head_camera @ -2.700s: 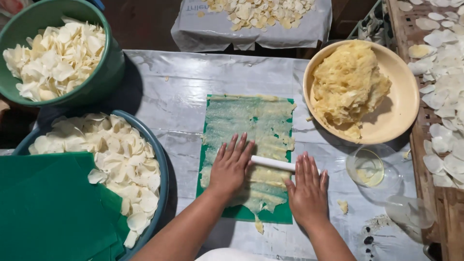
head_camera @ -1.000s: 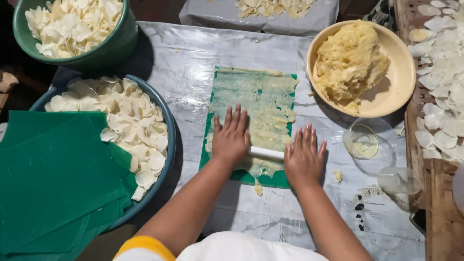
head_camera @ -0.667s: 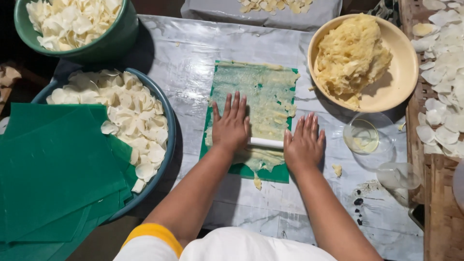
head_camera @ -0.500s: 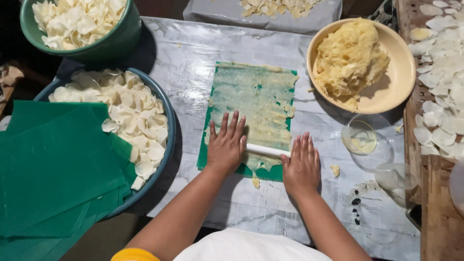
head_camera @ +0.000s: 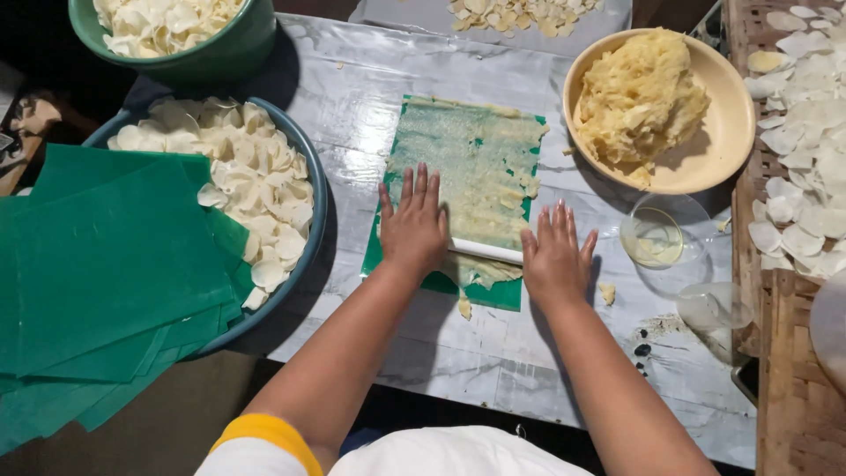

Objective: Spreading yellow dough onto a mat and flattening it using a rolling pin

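On the table: grey plastic-covered tabletop (head_camera: 493, 361), wrinkled and glossy, scattered with dough crumbs.
Surroundings: dim, dark edges beyond the tabletop; woven bamboo tray (head_camera: 775, 353) along the right side, covered with pale round chips.
Rolling pin: thin white cylindrical rod (head_camera: 486, 250), lying across the lower part of the green plastic sheet (head_camera: 493, 295); long axis running left to right, right end tilted slightly nearer; both ends hidden under the palms.
Sheet and dough: green sheet with long axis running away from the body; thin pale yellow dough layer (head_camera: 471, 167) spread over most of it, ragged at the near edge.
Left hand (head_camera: 412, 227): flat, palm down on the left end of the rod, fingers straight and close together, pointing away.
Right hand (head_camera: 553, 257): flat, palm down on the right end, fingers slightly spread, pointing away.
Left of sheet: blue round basin of white chips (head_camera: 256, 189), stack of green plastic sheets (head_camera: 106, 282) lying over its rim; green bowl of chips (head_camera: 211, 55) farther off.
Right of sheet: tan round bowl (head_camera: 718, 154) holding a yellow dough lump (head_camera: 639, 101); small clear glass dish (head_camera: 661, 240) nearer.
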